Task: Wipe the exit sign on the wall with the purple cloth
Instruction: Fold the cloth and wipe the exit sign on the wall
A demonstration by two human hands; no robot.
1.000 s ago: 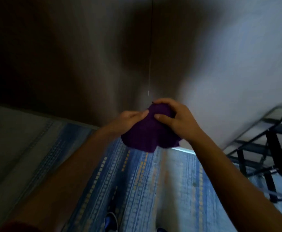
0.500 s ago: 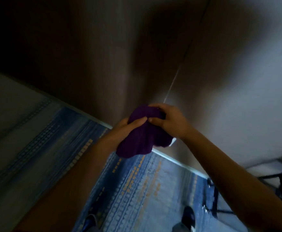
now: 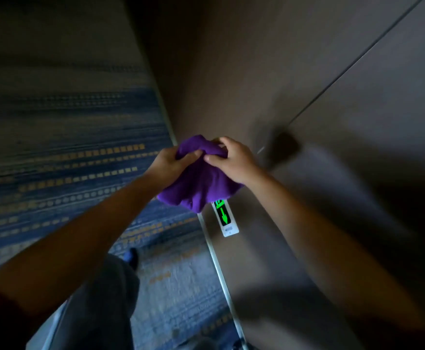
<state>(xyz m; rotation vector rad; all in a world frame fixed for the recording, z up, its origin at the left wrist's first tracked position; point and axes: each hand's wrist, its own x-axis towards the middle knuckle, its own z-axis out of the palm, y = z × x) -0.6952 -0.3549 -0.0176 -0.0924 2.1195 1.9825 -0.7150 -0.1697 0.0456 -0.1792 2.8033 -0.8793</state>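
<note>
A bunched purple cloth [image 3: 201, 180] hangs between both hands in the middle of the view. My left hand [image 3: 171, 161] pinches its top left fold and my right hand [image 3: 234, 160] grips its top right. Low on the brown wall, just above the skirting, sits the exit sign [image 3: 224, 217], a narrow dark panel with a glowing green arrow and a white end. The cloth's lower edge covers the sign's upper part. Whether the cloth touches the sign cannot be told.
The brown wall [image 3: 307, 97] fills the right side, with a thin seam running diagonally. A pale skirting strip [image 3: 216, 263] meets blue patterned carpet [image 3: 67, 173] on the left. My grey trouser leg [image 3: 105, 299] and a dark shoe [image 3: 132, 257] show below.
The view has swung sharply, so the wall now lies to the right and the exit sign has come into sight below the cloth. Both hands still hold the cloth together.
</note>
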